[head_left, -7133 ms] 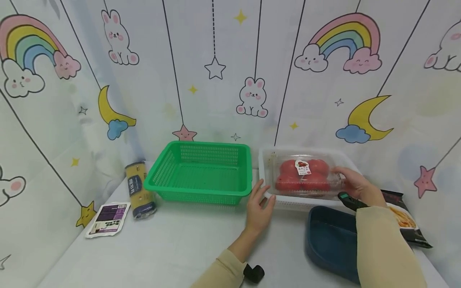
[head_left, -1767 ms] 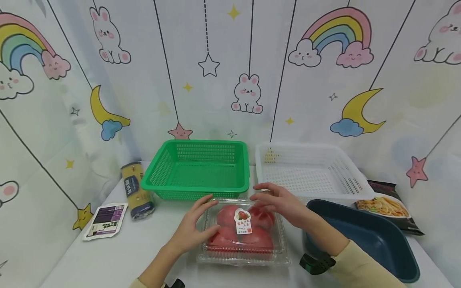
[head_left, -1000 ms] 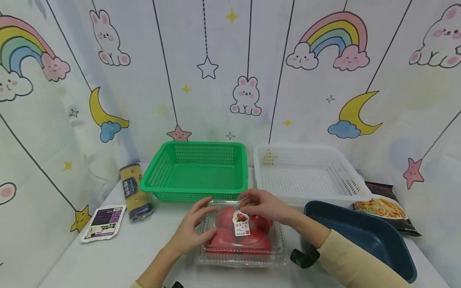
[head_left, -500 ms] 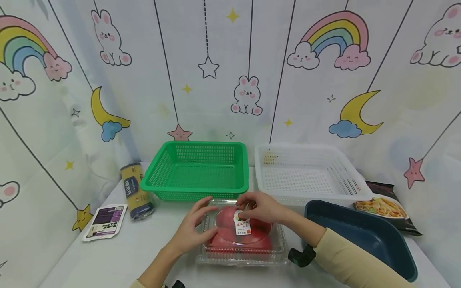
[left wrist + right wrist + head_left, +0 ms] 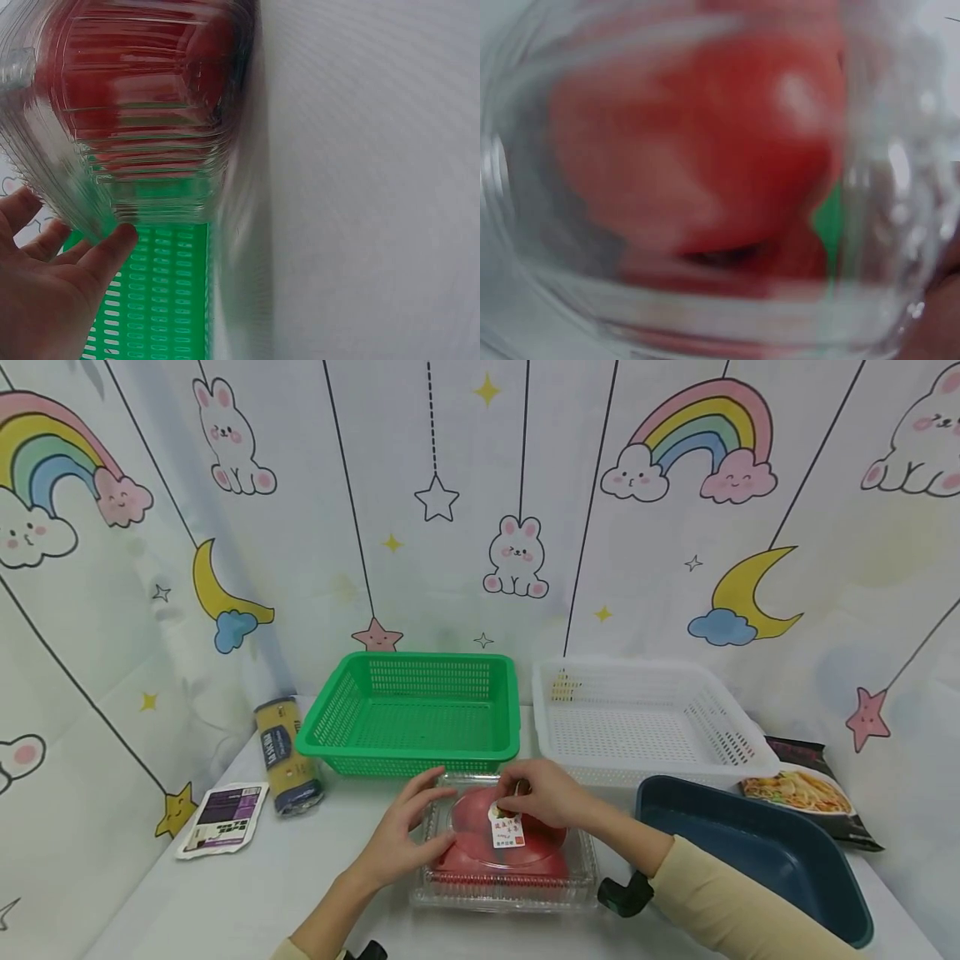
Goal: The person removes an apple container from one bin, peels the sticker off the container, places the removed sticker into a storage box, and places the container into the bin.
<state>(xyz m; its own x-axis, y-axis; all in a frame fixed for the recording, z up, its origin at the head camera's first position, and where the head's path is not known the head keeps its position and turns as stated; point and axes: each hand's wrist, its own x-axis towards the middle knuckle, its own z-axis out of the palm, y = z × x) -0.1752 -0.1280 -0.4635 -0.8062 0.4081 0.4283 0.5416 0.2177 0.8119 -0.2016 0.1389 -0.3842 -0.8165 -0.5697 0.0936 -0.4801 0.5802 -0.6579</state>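
Note:
A clear plastic clamshell box (image 5: 581,881) of red tomatoes (image 5: 472,860) sits on the white table, a white sticker (image 5: 508,835) on its lid. My left hand (image 5: 397,839) lies with spread fingers along the box's left side; in the left wrist view its fingertips (image 5: 120,240) are right at the ridged plastic edge. Bent over the lid, my right hand (image 5: 551,793) pinches the sticker's upper end between thumb and fingers, covering part of its printed picture. The right wrist view is filled by a blurred tomato (image 5: 705,150) behind clear plastic.
Behind the box stand a green basket (image 5: 412,752) and a white basket (image 5: 645,768). To the right are a dark blue basin (image 5: 757,852) and a black food packet (image 5: 840,827). A yellow roll-shaped pack (image 5: 288,760) and a purple-and-white packet (image 5: 222,822) lie left.
The tomato box has come from the white basket to the table in front of me. My right hand has moved down and left onto the sticker; the left stays at the box's side.

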